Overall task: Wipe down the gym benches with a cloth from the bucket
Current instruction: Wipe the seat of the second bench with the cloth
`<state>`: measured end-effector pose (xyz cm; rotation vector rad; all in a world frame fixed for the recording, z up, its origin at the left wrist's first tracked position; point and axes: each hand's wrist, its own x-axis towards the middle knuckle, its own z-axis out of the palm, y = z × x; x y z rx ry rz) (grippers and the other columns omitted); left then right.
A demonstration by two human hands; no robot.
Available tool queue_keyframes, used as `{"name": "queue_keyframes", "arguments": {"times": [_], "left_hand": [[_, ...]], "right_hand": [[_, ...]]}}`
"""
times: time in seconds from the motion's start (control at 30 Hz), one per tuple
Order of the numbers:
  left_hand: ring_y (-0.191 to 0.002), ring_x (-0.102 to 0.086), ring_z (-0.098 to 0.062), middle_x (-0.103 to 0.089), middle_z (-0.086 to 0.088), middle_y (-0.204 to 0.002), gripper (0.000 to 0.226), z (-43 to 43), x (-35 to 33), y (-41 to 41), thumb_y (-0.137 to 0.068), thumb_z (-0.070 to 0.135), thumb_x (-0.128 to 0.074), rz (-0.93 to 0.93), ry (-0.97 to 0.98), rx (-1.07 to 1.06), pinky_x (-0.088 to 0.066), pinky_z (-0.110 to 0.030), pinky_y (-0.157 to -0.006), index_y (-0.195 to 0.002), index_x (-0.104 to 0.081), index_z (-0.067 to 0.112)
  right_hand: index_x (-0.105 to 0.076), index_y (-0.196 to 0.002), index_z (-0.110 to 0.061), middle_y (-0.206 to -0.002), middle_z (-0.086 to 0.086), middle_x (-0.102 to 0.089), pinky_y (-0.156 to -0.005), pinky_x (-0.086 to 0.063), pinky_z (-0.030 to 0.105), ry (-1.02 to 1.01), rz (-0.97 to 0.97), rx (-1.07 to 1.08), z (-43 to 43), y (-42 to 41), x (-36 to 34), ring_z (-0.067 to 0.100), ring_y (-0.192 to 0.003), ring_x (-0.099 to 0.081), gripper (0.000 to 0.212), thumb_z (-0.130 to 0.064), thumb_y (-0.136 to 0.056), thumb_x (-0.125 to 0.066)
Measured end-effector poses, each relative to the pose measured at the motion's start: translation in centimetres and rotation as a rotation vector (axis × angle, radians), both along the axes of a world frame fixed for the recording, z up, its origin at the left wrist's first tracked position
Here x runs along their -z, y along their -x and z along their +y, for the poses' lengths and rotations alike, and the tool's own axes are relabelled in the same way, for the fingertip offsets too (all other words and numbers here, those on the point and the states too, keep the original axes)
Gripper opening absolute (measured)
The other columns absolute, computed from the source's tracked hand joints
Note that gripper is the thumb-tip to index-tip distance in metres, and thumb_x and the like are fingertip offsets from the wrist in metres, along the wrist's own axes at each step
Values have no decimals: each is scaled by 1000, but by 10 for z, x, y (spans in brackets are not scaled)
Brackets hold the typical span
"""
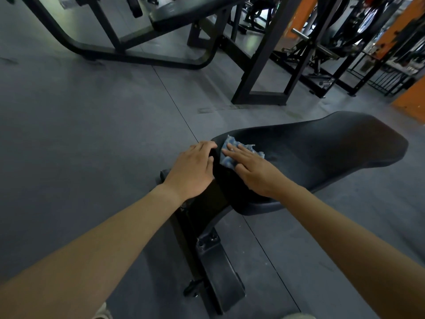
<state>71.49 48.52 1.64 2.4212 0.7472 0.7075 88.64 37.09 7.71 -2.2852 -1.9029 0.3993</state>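
Note:
A black padded bench [322, 153] stretches from the middle of the view toward the right. A crumpled blue cloth [230, 155] lies on its near end. My right hand [255, 171] presses flat on the cloth with fingers stretched out. My left hand [193, 171] rests on the left edge of the bench pad, its fingers curled over the rim beside the cloth. No bucket is in view.
The bench's black frame and foot [216, 268] run toward me on the grey rubber floor [80, 134]. Another bench on a black frame [174, 17] stands at the back. A black rack [259, 65] and more machines fill the back right, with orange walls [411, 97].

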Motion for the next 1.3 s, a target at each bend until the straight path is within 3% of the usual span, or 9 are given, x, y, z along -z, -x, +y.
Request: {"name": "queue_keyframes", "arguments": {"times": [0.17, 0.27, 0.53, 0.63, 0.73, 0.83, 0.9, 1.1, 1.3], "left_hand": [[-138, -46, -19, -45, -3, -155, 44, -1, 2, 1, -106, 19, -45, 25, 14, 19, -41, -40, -113, -150, -39, 18], [-135, -49, -19, -48, -3, -151, 44, -1, 3, -1, -106, 19, -45, 22, 2, 15, -43, -41, -111, -149, -39, 19], [-133, -50, -21, -49, -4, -151, 42, -1, 1, 2, -105, 19, -47, 54, -49, 25, -44, -39, -109, -146, -42, 17], [-135, -47, -23, -52, -7, -148, 37, -3, -6, 1, -107, 21, -43, 73, -34, 10, -40, -42, -110, -144, -47, 15], [-141, -40, -27, -47, -11, -152, 38, -12, -14, -3, -108, 23, -41, 122, 0, 2, -38, -45, -114, -145, -46, 12], [-143, -36, -27, -44, -11, -152, 38, -25, -20, -7, -108, 25, -42, 139, -34, 12, -36, -45, -116, -142, -47, 11], [-140, -39, -25, -45, -9, -148, 35, -33, -22, -11, -106, 24, -44, 130, -89, 40, -38, -43, -114, -139, -49, 12], [-136, -46, -20, -50, -6, -144, 33, -56, -21, -17, -106, 24, -45, 104, -172, 120, -41, -34, -111, -136, -53, 13], [-144, -39, -24, -46, -8, -153, 40, -64, -17, -12, -110, 29, -37, 176, -238, 125, -33, -39, -119, -144, -50, 11]], "right_hand": [[-24, -159, -28, -169, -3, -12, -125, -4, 46, 1, -40, 224, 40, -9, 5, 20, -156, -5, 51, -27, -108, -28], [-21, -160, -26, -170, -1, -9, -124, -3, 52, 1, -70, 219, 46, 4, 11, 24, -156, -3, 53, -28, -108, -26], [-15, -160, -35, -168, -11, -3, -124, 4, 40, 3, -76, 16, -3, 23, 15, 9, -154, 7, 55, -43, -108, -27], [-23, -160, -28, -169, -5, -12, -127, -4, 45, -12, -28, 93, -9, -3, 11, 14, -156, -3, 54, -40, -107, -25], [-31, -157, -13, -169, 5, -12, -124, -11, 55, 41, -125, 244, -17, -28, 10, 28, -156, -6, 58, -38, -105, -20], [-27, -159, -20, -169, 2, -11, -124, -9, 56, 30, -107, 312, -19, -20, 13, 28, -156, -5, 64, -46, -102, -14], [-27, -159, -22, -169, 1, -13, -123, -9, 58, 0, -99, 202, -25, 0, 15, 27, -156, -4, 69, -52, -99, -11], [-28, -159, -24, -166, -5, -18, -124, 5, 35, -101, -53, 52, -71, -1, 16, 11, -154, -3, 49, -32, -111, -29], [-42, -151, -17, -163, 6, -31, -125, -8, 39, -243, 102, 441, -101, -49, 16, 22, -154, -16, 43, -23, -110, -32]]}}
